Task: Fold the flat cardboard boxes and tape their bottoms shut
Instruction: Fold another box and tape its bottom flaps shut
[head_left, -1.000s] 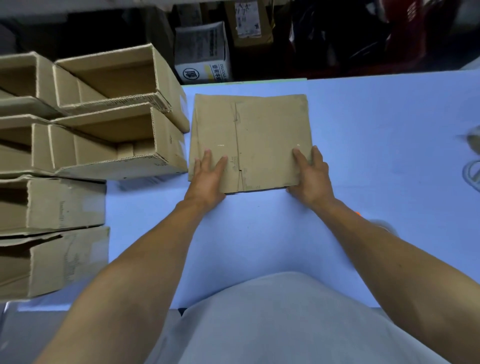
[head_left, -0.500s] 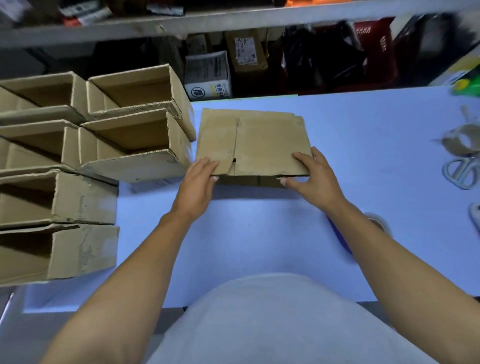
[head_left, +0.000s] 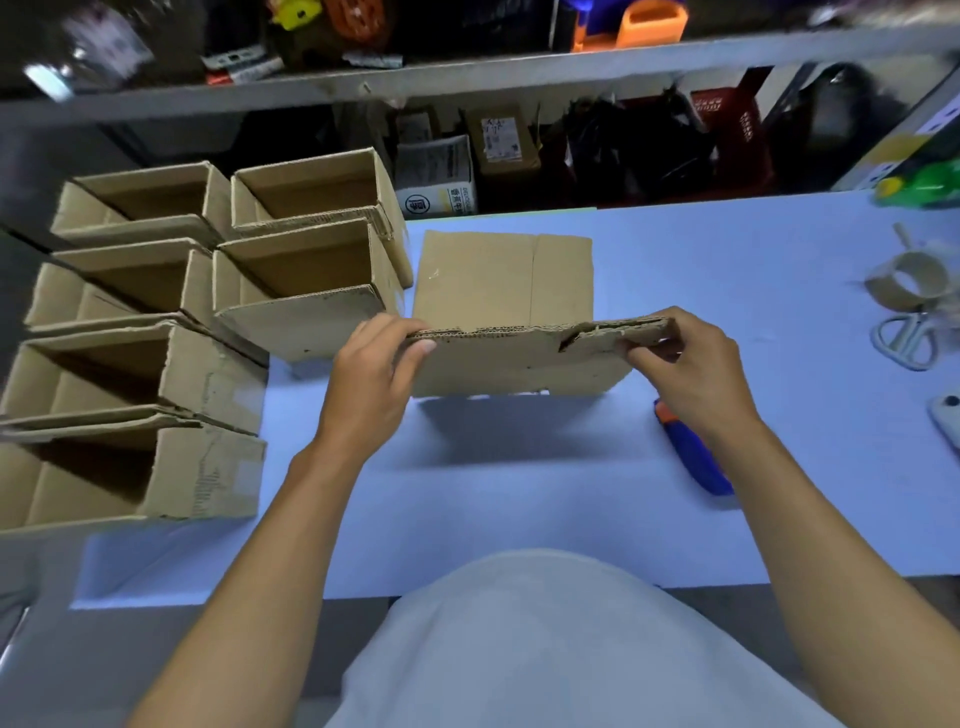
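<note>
the flat box now lifted off the tabletop, left hand and right hand pinching its top edge, ready to be squared open.

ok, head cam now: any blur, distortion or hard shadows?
Head view: shelf clutter and right-edge tape roll smeared by motion blur; wide-angle bend at the edges; held cardboard casts a soft shadow on the blue table; hands sharp, no glare.

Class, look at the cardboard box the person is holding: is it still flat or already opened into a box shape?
Still flat. The held box shows one thin corrugated edge, pinched by the left hand and right hand.
</note>
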